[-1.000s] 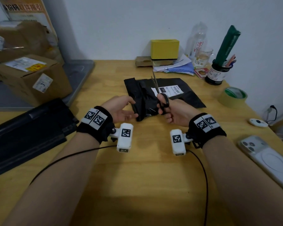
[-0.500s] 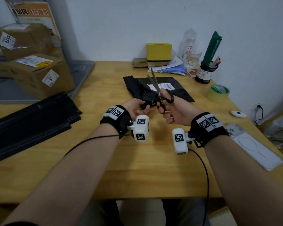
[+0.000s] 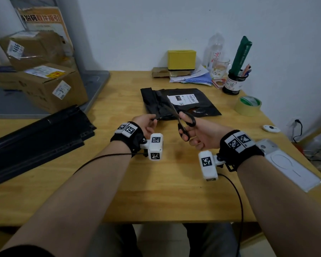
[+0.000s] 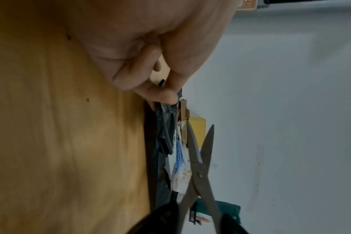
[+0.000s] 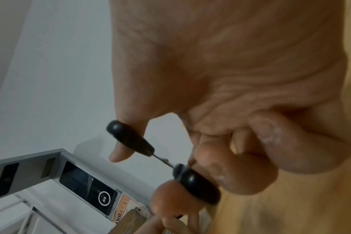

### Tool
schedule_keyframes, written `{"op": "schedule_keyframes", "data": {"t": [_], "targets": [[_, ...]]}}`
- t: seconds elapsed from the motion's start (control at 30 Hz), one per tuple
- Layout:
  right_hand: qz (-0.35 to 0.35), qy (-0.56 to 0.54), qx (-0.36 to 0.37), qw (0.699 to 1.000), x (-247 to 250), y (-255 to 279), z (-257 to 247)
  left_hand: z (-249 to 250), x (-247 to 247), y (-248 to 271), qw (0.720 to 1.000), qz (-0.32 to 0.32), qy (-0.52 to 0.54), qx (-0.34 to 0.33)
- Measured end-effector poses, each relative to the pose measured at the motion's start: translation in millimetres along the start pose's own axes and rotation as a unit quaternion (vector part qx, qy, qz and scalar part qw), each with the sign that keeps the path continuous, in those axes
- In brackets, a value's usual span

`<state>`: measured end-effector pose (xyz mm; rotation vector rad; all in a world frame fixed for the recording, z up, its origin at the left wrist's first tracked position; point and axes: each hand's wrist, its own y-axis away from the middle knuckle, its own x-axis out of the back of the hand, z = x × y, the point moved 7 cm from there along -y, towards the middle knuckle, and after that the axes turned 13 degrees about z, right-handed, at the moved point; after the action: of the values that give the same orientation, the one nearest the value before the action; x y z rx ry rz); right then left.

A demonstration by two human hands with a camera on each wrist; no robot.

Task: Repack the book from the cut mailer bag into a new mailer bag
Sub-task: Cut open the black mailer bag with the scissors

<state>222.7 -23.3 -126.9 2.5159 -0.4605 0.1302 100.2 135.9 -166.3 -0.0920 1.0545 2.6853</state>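
A black mailer bag (image 3: 178, 102) with a white shipping label (image 3: 183, 99) lies in the middle of the wooden table (image 3: 156, 182). My left hand (image 3: 146, 123) pinches the bag's near left edge (image 4: 166, 110) between thumb and fingers. My right hand (image 3: 196, 132) holds black-handled scissors (image 3: 183, 123), thumb and fingers through the loops (image 5: 196, 183). The blades (image 4: 200, 150) stand apart over the bag's near edge. The book is hidden inside the bag. A stack of black bags (image 3: 35, 138) lies at the left.
Cardboard boxes (image 3: 44, 80) stand at the far left. A yellow box (image 3: 181, 59), papers, a bottle, a glass and a pen pot (image 3: 233, 84) line the back. A tape roll (image 3: 248, 105), a small white device (image 3: 271, 128) and a phone (image 3: 289, 164) lie at the right.
My left hand went from open beside the bag to pinching its near edge. The scissors swung down from upright, and their blades now point across the bag's near edge.
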Motion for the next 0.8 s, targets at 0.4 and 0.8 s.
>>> {"op": "schedule_keyframes", "data": {"t": [0.4,0.8], "targets": [[-0.077,-0.003,-0.084,0.993,-18.8,5.1,34.9,11.2,13.9,-14.6,0.990,0.084,-0.063,-0.095],[-0.056,-0.001,-0.105,0.993,-37.0,-18.2,16.8,15.7,9.3,-14.6,0.981,0.040,-0.126,-0.140]]}}
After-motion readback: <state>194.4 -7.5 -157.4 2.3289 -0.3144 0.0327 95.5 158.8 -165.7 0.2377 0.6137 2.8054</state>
